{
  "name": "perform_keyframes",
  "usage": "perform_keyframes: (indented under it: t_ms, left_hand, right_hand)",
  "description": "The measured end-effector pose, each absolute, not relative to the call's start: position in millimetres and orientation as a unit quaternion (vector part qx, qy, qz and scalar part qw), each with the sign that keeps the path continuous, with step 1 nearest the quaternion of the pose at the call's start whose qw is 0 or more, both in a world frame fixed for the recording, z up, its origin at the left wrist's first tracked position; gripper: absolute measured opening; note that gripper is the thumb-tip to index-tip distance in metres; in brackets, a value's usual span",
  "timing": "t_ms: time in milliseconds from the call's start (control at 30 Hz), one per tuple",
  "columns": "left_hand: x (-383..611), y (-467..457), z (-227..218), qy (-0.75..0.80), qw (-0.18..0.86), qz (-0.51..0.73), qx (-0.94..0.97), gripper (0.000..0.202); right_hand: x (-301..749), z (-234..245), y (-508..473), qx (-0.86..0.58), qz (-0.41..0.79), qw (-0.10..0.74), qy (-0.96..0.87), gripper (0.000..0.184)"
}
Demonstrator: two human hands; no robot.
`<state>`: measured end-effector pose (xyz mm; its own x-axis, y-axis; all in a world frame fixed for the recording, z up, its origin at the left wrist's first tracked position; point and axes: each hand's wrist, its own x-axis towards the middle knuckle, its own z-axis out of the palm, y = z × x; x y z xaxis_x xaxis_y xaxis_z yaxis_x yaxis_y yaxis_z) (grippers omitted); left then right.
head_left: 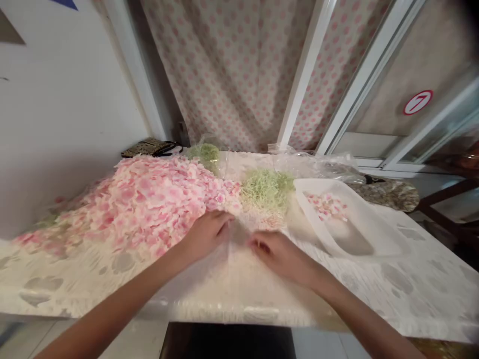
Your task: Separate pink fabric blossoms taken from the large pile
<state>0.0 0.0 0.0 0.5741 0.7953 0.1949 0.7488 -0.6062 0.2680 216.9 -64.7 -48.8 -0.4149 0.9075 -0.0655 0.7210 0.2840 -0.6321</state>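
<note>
A table (411, 294) covered with a pale patterned cloth is seen from above its near edge. Its left half is taken up by a heap of pink petals (149, 199), which is spread from the far left corner down toward the middle of the surface. The left hand (207, 232) is laid at the right-hand foot of this heap, near the middle of the surface, with its fingers bent and touching the outermost petals. The picture is blurred there, so whether anything is gripped cannot be told. The right hand (279, 254) is held just beside it, a little nearer the near edge, palm down with the fingers curled inward. Whether anything is pinched between them cannot be told either. A narrow strip of cloth is left bare between the two hands.

Behind the hands, toward the far edge, a pile of green shreds (267, 189) is set against the petals, and a smaller green pile (204, 152) is seen at the far edge itself. To the right of the larger pile a white tray (374, 239) is placed at a slant, with a few loose petals (327, 205) lying in its far end. Crumpled clear plastic (318, 164) is strewn along the far edge behind the tray. A dark pouch (149, 147) is resting at the far left corner. A dotted curtain (239, 65) is hung behind the table
</note>
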Motion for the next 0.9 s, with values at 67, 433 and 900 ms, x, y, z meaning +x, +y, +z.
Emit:
perform_keyframes:
  t_ms: [67, 433, 900]
  left_hand:
    - [7, 30, 1, 0.451, 0.079, 0.142, 0.878, 0.032]
    - [-17, 44, -26, 0.410, 0.059, 0.094, 0.905, 0.020]
    - [-24, 45, -26, 0.414, 0.009, 0.089, 0.906, 0.022]
  right_hand:
    - [197, -36, -20, -0.546, 0.246, 0.171, -0.782, 0.020]
    - [178, -49, 6, -0.561, 0.147, 0.177, -0.795, 0.015]
    - [176, -62, 6, -0.526, 0.072, 0.164, -0.831, 0.010]
